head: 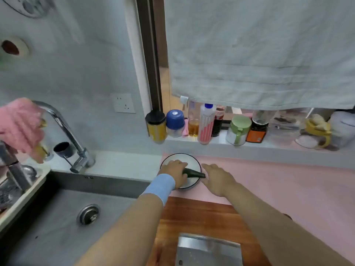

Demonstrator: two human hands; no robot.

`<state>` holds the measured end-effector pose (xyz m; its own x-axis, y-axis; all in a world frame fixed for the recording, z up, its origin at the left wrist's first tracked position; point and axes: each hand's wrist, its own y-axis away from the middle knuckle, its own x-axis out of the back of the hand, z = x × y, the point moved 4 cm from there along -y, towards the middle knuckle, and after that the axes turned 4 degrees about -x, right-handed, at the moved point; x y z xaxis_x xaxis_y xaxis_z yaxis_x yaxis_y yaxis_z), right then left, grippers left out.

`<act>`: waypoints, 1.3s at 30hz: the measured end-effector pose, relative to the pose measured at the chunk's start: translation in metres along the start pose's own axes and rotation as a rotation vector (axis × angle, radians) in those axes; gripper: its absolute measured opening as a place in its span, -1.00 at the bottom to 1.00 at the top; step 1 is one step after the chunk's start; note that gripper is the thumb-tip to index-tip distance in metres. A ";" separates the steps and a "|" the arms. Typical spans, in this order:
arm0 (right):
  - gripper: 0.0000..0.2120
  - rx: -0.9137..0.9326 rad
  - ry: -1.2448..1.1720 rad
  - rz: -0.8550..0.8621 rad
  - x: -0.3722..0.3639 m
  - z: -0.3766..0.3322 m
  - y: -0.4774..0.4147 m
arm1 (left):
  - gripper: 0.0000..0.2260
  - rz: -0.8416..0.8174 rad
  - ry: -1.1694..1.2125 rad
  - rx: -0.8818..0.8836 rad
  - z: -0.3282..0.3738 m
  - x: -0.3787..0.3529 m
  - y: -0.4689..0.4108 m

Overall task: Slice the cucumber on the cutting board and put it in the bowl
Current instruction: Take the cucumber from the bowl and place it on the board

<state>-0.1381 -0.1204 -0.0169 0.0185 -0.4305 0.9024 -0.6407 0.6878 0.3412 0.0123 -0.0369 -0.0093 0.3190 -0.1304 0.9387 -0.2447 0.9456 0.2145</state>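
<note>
A white bowl with a dark rim stands on the pink counter behind the wooden cutting board. My left hand, with a blue wristband, is over the bowl and grips one end of a dark green cucumber that lies across the bowl's right side. My right hand rests flat on the counter just right of the bowl, fingers straight, close to the cucumber's tip. A steel cleaver lies flat on the near part of the board.
A steel sink with a tap lies to the left, a pink cloth hanging beside it. Jars and bottles line the ledge behind the bowl, under a hanging grey curtain. The pink counter extends right.
</note>
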 end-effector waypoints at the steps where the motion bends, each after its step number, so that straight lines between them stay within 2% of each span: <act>1: -0.48 -0.020 -0.023 -0.010 -0.006 0.002 -0.008 | -0.62 -0.027 -0.005 -0.014 -0.003 -0.006 -0.008; 5: -0.46 -0.099 -0.160 -0.045 -0.042 0.015 -0.036 | -0.52 -0.081 0.002 -0.071 -0.016 -0.049 -0.040; 7: -0.48 -0.112 -0.251 -0.016 -0.055 0.016 -0.048 | -0.47 -0.045 -0.057 -0.118 -0.022 -0.062 -0.055; 9: -0.57 -0.126 -0.337 0.055 -0.063 0.016 -0.058 | -0.44 0.007 -0.111 -0.150 -0.027 -0.068 -0.066; 12: -0.83 -0.162 -0.440 0.168 -0.067 0.020 -0.067 | -0.47 0.022 -0.100 -0.160 -0.035 -0.073 -0.076; 14: -0.87 -0.155 -0.471 0.205 -0.065 0.021 -0.067 | -0.55 0.045 -0.093 -0.183 -0.038 -0.071 -0.080; 19: -0.85 -0.084 -0.539 0.307 -0.041 0.025 -0.053 | -0.67 0.117 -0.005 -0.264 -0.033 -0.058 -0.075; 25: -0.81 -0.046 -0.593 0.272 -0.021 0.044 -0.005 | -0.64 0.234 0.113 -0.346 -0.001 -0.050 -0.022; 29: -0.81 -0.046 -0.630 0.209 -0.042 0.061 0.048 | -0.60 0.127 0.114 -0.337 0.028 -0.072 0.024; 35: -0.76 -0.017 -0.491 0.105 -0.085 0.075 0.105 | -0.51 -0.034 0.022 -0.206 0.060 -0.120 0.070; 39: -0.54 -0.027 -0.346 0.047 -0.110 0.086 0.123 | -0.48 -0.062 -0.042 -0.137 0.068 -0.134 0.076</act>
<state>-0.2852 -0.0387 -0.0969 -0.2742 -0.5677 0.7762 -0.6145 0.7243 0.3127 -0.1109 0.0324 -0.1007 0.2905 -0.1993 0.9359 -0.0972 0.9669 0.2361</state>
